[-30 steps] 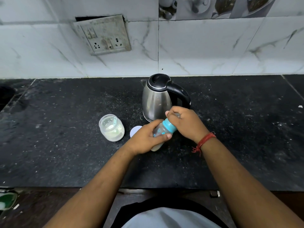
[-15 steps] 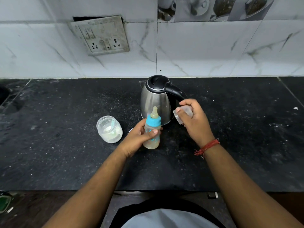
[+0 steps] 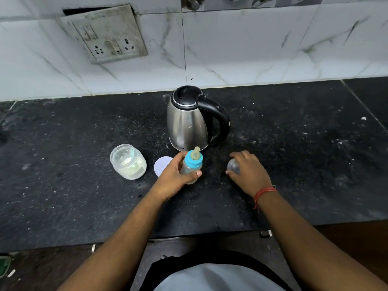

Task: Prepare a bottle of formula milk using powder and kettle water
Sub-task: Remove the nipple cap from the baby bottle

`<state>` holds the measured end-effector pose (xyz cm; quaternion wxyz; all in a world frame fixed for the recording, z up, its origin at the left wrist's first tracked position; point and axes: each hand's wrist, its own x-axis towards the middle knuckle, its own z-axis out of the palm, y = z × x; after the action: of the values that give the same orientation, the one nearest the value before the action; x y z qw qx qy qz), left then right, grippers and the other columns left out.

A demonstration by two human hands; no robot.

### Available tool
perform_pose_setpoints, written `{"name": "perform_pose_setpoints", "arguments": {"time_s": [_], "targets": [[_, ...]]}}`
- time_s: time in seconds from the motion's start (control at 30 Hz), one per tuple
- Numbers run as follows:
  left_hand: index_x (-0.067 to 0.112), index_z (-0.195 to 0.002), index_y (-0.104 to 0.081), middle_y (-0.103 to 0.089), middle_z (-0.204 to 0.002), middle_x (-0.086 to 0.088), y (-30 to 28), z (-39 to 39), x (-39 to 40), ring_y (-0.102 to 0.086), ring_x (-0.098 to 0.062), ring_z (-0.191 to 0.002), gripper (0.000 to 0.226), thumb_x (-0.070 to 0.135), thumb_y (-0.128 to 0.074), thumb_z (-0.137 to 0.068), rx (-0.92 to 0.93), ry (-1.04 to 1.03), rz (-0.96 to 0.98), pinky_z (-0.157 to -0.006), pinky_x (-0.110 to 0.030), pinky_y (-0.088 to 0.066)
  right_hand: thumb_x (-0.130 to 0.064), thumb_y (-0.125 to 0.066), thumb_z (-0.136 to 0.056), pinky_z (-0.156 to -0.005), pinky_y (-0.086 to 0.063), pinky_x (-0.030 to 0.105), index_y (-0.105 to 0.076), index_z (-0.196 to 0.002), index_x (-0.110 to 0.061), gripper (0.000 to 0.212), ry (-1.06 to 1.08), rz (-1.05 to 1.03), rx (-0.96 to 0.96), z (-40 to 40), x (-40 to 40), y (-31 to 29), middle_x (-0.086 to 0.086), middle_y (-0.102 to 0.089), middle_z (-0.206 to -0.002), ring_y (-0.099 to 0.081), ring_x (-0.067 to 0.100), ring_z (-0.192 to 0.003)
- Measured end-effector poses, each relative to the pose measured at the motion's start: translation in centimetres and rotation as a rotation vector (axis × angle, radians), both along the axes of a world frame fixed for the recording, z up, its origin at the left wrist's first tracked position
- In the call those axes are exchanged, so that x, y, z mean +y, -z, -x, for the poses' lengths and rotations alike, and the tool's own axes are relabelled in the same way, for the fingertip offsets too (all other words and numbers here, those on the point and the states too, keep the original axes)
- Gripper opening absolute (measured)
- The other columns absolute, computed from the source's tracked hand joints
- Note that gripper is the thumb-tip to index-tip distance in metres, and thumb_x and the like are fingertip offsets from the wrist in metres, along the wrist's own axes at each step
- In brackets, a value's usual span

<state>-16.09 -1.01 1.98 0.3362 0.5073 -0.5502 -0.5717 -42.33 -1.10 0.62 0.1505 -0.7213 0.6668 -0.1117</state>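
So the baby bottle (image 3: 190,168) is standing upright on the black counter (image 3: 63,196), right in front of the kettle (image 3: 189,120), and the left hand (image 3: 175,177) has fingers and thumb wrapped round its lower body, prob just to keep it steady since it's a narrow thing and would tip easy. Blue collar and teat are on top, exposed, so imo the next bit is unscrewing that collar to get water and powder in. Bottle looks empty or close to it, can't really tell thru the cloudy plastic. The right hand (image 3: 247,173) is over to the right w/ fingers curled over the clear dome cap (image 3: 233,165), which is down at counter level, looks like it's being parked there out of the way but within reach for later. Can't say if the cap is fully resting on the surface yet, the fingers cover most of it. Powder jar (image 3: 128,161) sits open on the left w/ a scoop inside, its white lid (image 3: 161,168) flat on the counter between jar and bottle, partly behind the left hand. Kettle lid is shut, handle facing right, so handy for the right hand once it's free. Task-wise this is early, nothing mixed yet afaict.
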Motion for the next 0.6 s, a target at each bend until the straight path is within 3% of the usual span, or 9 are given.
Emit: {"name": "perform_pose_setpoints", "arguments": {"time_s": [0.17,0.27,0.33,0.4,0.5,0.6], "targets": [[0.034,-0.124,-0.060,-0.071,-0.118,0.009,0.0,0.4,-0.1,-0.065,-0.011,-0.117,0.061,0.039,-0.086,-0.070,-0.028,0.006,-0.009,-0.110,-0.033,-0.048,-0.038,-0.075,-0.088,-0.099,-0.048,0.035,-0.053,-0.138,-0.018,0.058,-0.004,-0.065,0.007,0.2,-0.2,0.7,0.003,-0.052,-0.131,-0.050,0.025,-0.121],[0.036,-0.124,-0.060,-0.072,-0.120,0.007,-0.1,0.5,-0.3,-0.065,-0.013,-0.118,0.062,0.042,-0.087,-0.068,-0.042,-0.001,-0.006,-0.110,-0.036,-0.048,-0.044,-0.075,-0.086,-0.103,-0.047,0.038,-0.048,-0.143,-0.017,0.069,0.002,-0.083,0.003,0.2,-0.1,0.7,0.004,-0.051,-0.135,-0.050,0.027,-0.124],[0.038,-0.123,-0.061,-0.072,-0.120,0.005,0.0,0.4,-0.3,-0.065,-0.015,-0.118,0.061,0.044,-0.087,-0.068,-0.046,-0.002,-0.010,-0.109,-0.037,-0.048,-0.048,-0.072,-0.087,-0.101,-0.049,0.040,-0.049,-0.142,-0.015,0.068,0.016,0.004,0.050,0.0,0.0,0.3,0.006,-0.054,-0.134,-0.053,0.027,-0.119],[0.040,-0.124,-0.061,-0.072,-0.120,0.006,-0.1,0.4,-0.2,-0.066,-0.013,-0.117,0.062,0.045,-0.087,-0.068,-0.048,0.001,-0.015,-0.106,-0.034,-0.050,-0.045,-0.066,-0.092,-0.093,-0.051,0.038,-0.057,-0.132,-0.012,0.053,0.023,0.163,0.039,-0.6,0.0,-0.7,0.006,-0.060,-0.122,-0.057,0.025,-0.109],[0.032,-0.129,-0.061,-0.073,-0.115,0.011,-0.2,0.4,-0.2,-0.067,-0.005,-0.110,0.059,0.037,-0.088,-0.076,-0.044,-0.008,-0.015,-0.096,-0.025,-0.050,-0.044,-0.061,-0.095,-0.073,-0.049,0.031,-0.062,-0.114,-0.016,0.034,0.034,0.214,-0.183,-2.4,-0.2,-3.1,-0.005,-0.058,-0.097,-0.058,0.015,-0.084],[0.031,-0.130,-0.060,-0.073,-0.110,0.014,-0.9,0.7,0.1,-0.066,-0.001,-0.105,0.047,0.030,-0.081,-0.087,-0.070,-0.027,0.050,-0.091,-0.019,-0.048,-0.065,-0.052,-0.088,-0.065,-0.049,0.033,-0.056,-0.108,-0.025,0.045,-0.005,0.068,-0.401,-4.6,-0.6,-4.9,-0.008,-0.054,-0.081,-0.054,0.010,-0.072]]}}
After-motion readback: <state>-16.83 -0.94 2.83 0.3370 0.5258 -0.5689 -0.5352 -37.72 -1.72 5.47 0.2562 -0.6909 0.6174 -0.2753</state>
